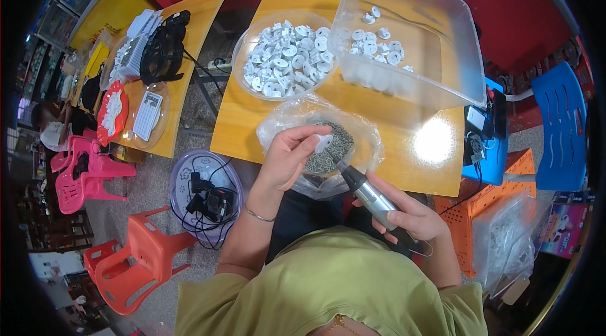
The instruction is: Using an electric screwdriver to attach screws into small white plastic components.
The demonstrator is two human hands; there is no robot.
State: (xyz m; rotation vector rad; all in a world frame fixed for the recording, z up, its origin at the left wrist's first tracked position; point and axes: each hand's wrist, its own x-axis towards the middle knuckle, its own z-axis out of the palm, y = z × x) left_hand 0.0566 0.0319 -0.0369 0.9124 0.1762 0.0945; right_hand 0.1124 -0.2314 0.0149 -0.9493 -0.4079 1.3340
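Between the thumb and fingers of my left hand is a small round white plastic part. My right hand wraps round a silver and black electric screwdriver, its tip pointing up and left, close to the white part; whether they touch I cannot tell. Beneath both hands lies an open clear plastic bag with a heap of small metal screws in it. Beyond the bag, a round clear tub is piled with similar white parts.
A large clear bin at the back right holds several white parts. Left stands another table with trays and black cables. A purple basin of cables and an orange chair are on the floor; an orange crate stands right.
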